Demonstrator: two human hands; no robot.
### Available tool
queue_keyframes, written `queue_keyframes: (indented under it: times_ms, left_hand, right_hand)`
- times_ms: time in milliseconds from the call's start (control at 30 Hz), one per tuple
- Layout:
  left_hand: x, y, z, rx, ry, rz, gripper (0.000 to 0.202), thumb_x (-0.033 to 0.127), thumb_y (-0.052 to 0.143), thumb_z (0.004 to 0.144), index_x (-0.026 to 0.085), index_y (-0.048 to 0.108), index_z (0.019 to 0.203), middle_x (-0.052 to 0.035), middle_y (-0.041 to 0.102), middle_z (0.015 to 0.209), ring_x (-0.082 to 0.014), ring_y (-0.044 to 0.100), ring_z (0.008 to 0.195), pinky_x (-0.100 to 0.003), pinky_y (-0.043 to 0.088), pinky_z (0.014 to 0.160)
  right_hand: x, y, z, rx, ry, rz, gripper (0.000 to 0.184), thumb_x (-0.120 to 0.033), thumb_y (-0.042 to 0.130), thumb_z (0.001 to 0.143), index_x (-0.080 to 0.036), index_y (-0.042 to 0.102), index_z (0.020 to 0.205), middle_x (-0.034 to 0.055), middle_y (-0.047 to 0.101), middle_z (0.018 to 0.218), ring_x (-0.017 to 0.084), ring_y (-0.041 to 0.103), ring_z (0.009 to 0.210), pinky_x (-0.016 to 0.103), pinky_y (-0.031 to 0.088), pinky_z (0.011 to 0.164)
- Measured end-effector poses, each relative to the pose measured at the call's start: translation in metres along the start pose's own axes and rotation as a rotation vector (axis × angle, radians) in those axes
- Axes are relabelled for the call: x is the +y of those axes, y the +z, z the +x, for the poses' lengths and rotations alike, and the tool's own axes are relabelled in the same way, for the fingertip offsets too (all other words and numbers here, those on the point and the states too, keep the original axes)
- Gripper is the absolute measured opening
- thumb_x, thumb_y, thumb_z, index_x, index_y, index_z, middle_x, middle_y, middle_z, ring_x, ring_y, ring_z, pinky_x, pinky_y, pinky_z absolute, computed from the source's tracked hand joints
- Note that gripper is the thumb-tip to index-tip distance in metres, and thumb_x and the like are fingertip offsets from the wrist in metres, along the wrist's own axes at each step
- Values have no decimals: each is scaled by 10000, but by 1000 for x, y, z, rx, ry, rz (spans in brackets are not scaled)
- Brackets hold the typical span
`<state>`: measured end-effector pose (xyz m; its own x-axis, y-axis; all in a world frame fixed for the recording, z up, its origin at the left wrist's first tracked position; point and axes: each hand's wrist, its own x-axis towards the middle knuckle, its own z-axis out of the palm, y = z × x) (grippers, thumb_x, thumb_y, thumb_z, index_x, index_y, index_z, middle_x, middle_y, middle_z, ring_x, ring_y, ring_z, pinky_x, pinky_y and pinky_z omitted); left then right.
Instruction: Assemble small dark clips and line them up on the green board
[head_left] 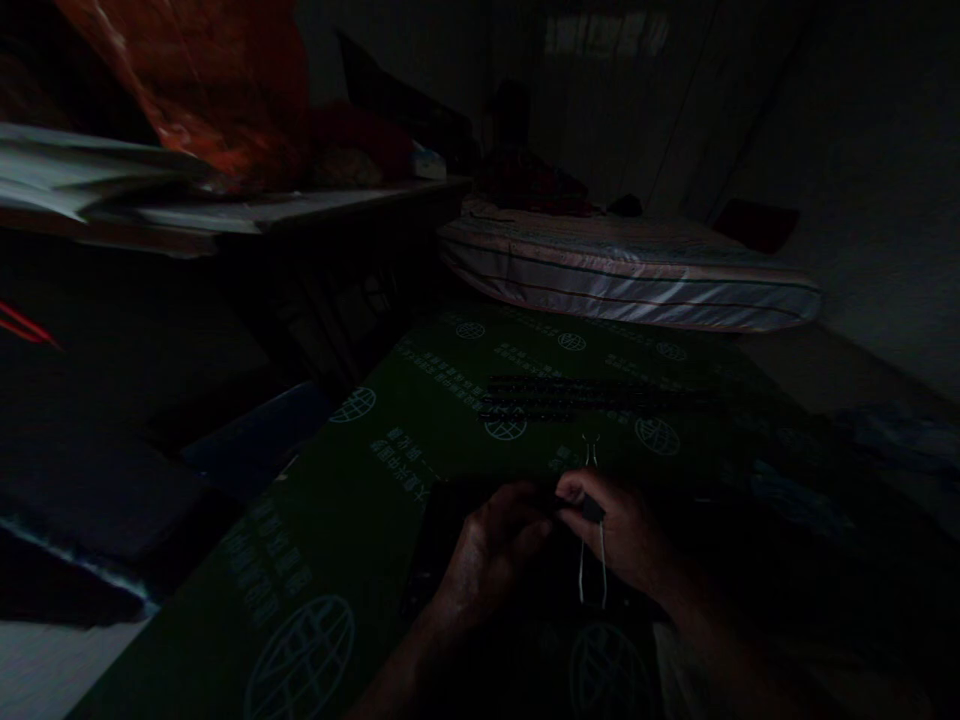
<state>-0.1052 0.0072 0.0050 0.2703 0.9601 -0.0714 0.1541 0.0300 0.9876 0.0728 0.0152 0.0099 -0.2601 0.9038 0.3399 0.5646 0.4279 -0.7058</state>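
Note:
The picture is very dark. My right hand [607, 515] has its thumb and fingers closed round a small dark block [592, 510]. Pale thin wires or cords [603, 565] hang below that hand, and two short pale ends [591, 450] stick up beyond it. Close by on the left, my left hand [499, 535] is curled with its fingertips bent toward the right hand; whatever lies under them is lost in shadow. Both hands are over a flat black object [435, 540] whose kind I cannot make out.
Long dark strips [600, 395] lie across the green printed board [390, 410] beyond my hands. A mattress [637, 275] is at the far end. On the left, a table [300, 208] holds an orange bag [225, 90] and papers [82, 180]. A wall stands on the right.

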Motion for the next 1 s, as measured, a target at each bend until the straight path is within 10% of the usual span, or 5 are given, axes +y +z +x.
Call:
queue_keyframes:
  times_ms: [367, 1000]
  left_hand:
    - [-2, 1, 1, -16, 93, 344, 109, 240, 588, 762, 204, 691, 759, -37, 665, 1110, -210, 645, 909, -254, 487, 742]
    - [-4, 1, -2, -86, 81, 446, 311, 245, 537, 800, 226, 587, 1107, -5, 709, 966, -159, 661, 840, -231, 517, 723]
  right_hand:
    - [105, -20, 60, 31, 80, -160, 211, -132, 585, 690, -193, 545, 888, 25, 641, 814, 172, 619, 781, 328, 464, 753]
    - [134, -10, 84, 84, 38, -187, 299, -71, 590, 676, -225, 589, 932, 10, 673, 827, 165, 651, 768, 300, 502, 723]
